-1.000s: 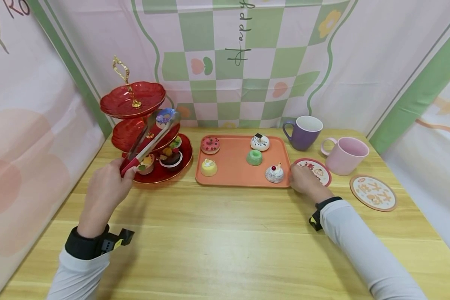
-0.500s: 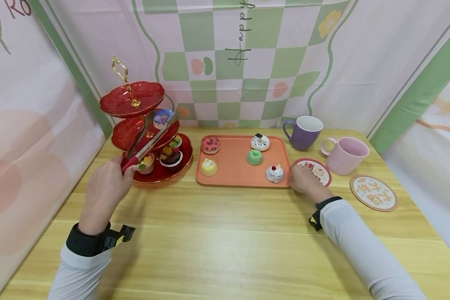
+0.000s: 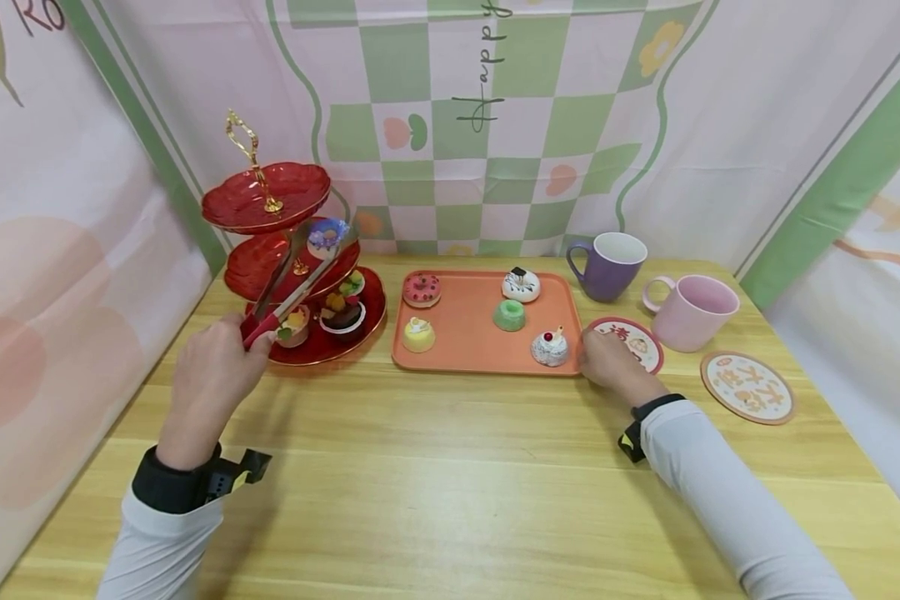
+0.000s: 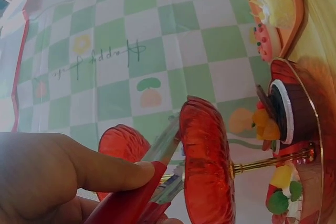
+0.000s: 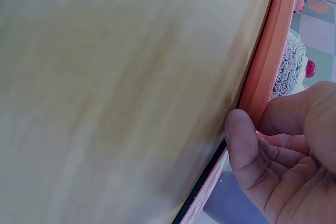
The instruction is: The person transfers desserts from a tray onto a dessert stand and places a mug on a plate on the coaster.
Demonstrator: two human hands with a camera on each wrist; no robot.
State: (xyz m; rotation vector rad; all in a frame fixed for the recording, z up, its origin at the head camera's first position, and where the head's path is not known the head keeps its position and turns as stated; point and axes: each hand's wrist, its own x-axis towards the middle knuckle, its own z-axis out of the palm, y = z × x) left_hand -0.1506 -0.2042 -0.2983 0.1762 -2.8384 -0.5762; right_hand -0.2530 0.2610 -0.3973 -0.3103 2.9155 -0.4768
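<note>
A: What had changed around the left hand (image 3: 213,358)?

B: Only a little. It gripped the red-handled tongs (image 4: 134,190), and the blue-topped cake (image 3: 326,237) at their far end had dipped slightly and drifted left since a second earlier, then all but stopped.

A: Where did that put it?

B: Well beyond the left fingers, at the middle tier (image 3: 253,271) of the red stand. The tongs' arms stood on either side of it; whether they still squeezed it, or the tier bore its weight, I couldn't tell.

A: Meaning?

B: I judged the carrying nearly over, the cake's release unconfirmed.

A: And the right hand (image 3: 607,358)?

B: Unmoved. Its thumb and finger pinched the tray (image 3: 468,329) at the rim, probably steadying it. The cherry-topped cake (image 3: 550,351) sat just inside that pinch, the red-rimmed coaster (image 3: 641,343) just outside.
</note>
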